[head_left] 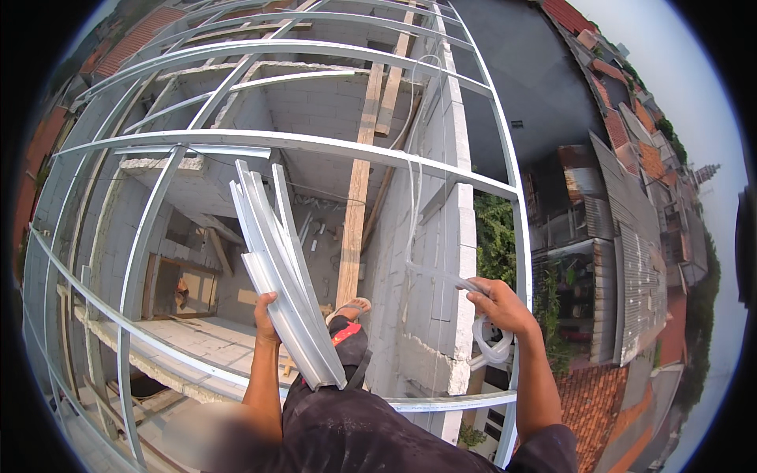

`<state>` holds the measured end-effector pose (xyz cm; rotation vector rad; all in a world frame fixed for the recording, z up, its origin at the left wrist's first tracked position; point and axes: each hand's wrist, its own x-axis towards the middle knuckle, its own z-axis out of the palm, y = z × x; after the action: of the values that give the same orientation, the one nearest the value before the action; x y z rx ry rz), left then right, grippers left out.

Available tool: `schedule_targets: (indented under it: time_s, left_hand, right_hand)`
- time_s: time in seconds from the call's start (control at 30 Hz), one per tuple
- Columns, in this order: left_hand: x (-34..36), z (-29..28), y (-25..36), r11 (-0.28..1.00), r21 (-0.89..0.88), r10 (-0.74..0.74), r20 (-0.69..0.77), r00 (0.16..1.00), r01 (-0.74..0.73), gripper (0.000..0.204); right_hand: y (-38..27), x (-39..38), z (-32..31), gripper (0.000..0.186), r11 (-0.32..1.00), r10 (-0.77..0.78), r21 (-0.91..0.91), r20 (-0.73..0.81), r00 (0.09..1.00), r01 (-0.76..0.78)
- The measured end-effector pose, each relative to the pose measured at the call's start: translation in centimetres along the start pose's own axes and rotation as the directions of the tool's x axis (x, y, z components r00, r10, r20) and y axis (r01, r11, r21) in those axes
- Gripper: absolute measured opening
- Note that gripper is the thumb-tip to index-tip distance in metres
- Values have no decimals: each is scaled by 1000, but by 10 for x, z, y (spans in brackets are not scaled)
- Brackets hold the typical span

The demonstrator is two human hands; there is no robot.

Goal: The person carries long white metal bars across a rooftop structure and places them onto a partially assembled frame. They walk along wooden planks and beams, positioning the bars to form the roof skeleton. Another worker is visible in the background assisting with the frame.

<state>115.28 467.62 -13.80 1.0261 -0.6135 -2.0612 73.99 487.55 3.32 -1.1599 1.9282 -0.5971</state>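
Note:
My left hand (266,319) grips the side of a bundle of silvery metal channels (285,296). They lean lengthwise before me, their near ends against my dark clothing and their far ends fanned slightly apart. Out to the right, my right hand (503,306) is closed round a clear plastic hose (441,276). A loose coil of the hose (494,348) hangs beneath that hand. From my fingers the hose runs left, then up along the block wall. Some of my left fingers are hidden behind the channels.
Metal roof beams (315,142) cross ahead, with open rooms far below. A wooden plank (355,221) runs away from my sandalled foot (351,310). To the right stands a pale block wall (465,260); past it, a metal edge beam (520,268) and neighbouring roofs (643,276) lower down.

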Motion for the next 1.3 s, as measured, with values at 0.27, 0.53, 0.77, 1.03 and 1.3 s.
schedule_targets:
  time_s: [0.27, 0.53, 0.77, 1.03, 1.3]
  left_hand:
    - [2, 13, -11, 995, 46, -92, 93, 991, 88, 79]
    - [0, 85, -12, 974, 215, -120, 223, 968, 71, 78]
    - [-2, 193, -64, 916, 395, -253, 446, 858, 65, 79]
    - [-70, 289, -156, 693, 715, -629, 538, 562, 92, 72]
    - [-181, 303, -274, 384, 920, -918, 390, 75, -83, 65]
  right_hand:
    - [-14, -64, 8, 38, 765, 161, 633, -367, 916, 120]
    - [9, -185, 86, 37, 708, 356, 695, -198, 913, -126]
    - [56, -338, 160, 36, 604, 624, 794, -523, 580, 66]
    - [-5, -606, 346, 40, 648, 729, 589, -297, -616, 482]
    - [-119, -744, 584, 46, 883, 468, 40, -9, -884, 467]
